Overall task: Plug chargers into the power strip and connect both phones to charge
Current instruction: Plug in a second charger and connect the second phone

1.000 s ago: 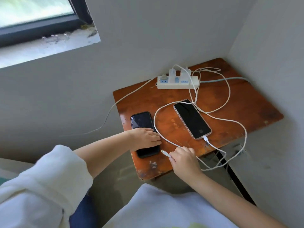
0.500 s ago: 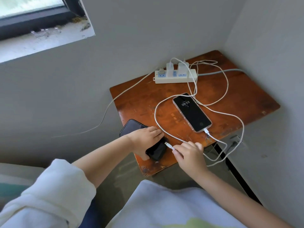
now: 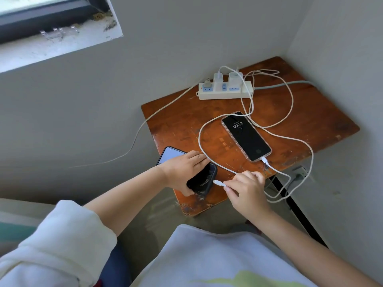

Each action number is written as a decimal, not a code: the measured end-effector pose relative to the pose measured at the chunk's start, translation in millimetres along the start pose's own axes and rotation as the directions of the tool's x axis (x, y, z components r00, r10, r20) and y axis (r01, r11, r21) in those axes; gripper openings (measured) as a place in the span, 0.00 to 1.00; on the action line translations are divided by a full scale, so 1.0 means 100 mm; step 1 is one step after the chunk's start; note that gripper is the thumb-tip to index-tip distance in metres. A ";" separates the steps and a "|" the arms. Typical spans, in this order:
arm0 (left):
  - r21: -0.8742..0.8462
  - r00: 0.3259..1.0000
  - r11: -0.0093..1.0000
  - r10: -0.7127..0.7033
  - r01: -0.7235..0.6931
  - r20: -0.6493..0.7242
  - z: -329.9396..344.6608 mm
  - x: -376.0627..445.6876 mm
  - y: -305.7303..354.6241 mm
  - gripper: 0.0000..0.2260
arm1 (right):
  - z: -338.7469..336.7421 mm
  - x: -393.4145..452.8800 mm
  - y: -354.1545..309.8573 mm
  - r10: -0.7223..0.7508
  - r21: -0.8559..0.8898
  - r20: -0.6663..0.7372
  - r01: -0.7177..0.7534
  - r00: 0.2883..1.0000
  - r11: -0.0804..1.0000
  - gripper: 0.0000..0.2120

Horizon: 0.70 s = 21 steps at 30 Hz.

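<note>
Two hands work at the near edge of the tabletop (image 3: 310,112). The right hand (image 3: 246,191) has its fingers (image 3: 230,184) pinched shut on the white plug (image 3: 219,183) of a cable (image 3: 202,150), the plug tip pointing left and sitting just beside the bottom end of the dark phone (image 3: 204,179). Whether the tip is already in the port cannot be told. The left hand (image 3: 182,172) is closed over that phone, thumb under the near edge and fingers across the top, holding it tilted with its far end hanging past the left edge of the tabletop.

The step in hand appears to be seating this plug. To do it well, the left hand should brace the phone firmly so it cannot slide away, while the right keeps the plug level with the port and pushes straight in along the phone's long axis, not at an angle. Some slack in the cable loop helps, so nothing tugs sideways.

Farther back, the second phone (image 3: 246,137) lies flat, screen lit and showing a clock, with a white cable already in its near end. At the far side the strip (image 3: 244,93) rests by the wall with two chargers (image 3: 218,79) standing in it, so only this last connection seems left.
</note>
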<state>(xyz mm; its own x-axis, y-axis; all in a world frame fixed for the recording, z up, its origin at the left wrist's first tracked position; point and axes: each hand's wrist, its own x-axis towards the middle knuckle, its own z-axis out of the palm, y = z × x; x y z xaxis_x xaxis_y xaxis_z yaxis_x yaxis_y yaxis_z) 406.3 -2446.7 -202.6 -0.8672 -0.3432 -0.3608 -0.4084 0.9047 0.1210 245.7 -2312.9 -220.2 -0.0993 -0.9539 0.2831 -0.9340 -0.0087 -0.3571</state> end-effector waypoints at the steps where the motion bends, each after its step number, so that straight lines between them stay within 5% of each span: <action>1: 0.000 1.000 1.000 0.002 -0.002 -0.002 0.00 0.00 0.00 0.39 | 0.00 0.00 0.00 -0.004 -0.004 0.001 0.004 1.000 1.000 0.09; 12: -0.046 0.999 0.998 -0.034 0.032 -0.029 -0.02 -0.01 0.02 0.39 | -0.03 0.02 -0.02 0.053 0.042 0.002 -0.053 0.999 0.998 0.09; 21: -0.088 0.988 0.995 -0.048 0.036 -0.145 0.01 -0.05 0.10 0.40 | -0.20 0.08 -0.04 -0.041 -0.080 -0.023 0.039 0.999 0.996 0.08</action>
<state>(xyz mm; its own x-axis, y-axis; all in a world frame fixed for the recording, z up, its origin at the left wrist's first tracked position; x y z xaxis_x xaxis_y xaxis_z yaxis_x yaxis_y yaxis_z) 407.1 -2436.2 -200.0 -0.8786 -0.4196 -0.2280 -0.4627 0.8661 0.1893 242.0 -2314.5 -198.4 -0.0692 -0.9455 0.3182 -0.9617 -0.0216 -0.2732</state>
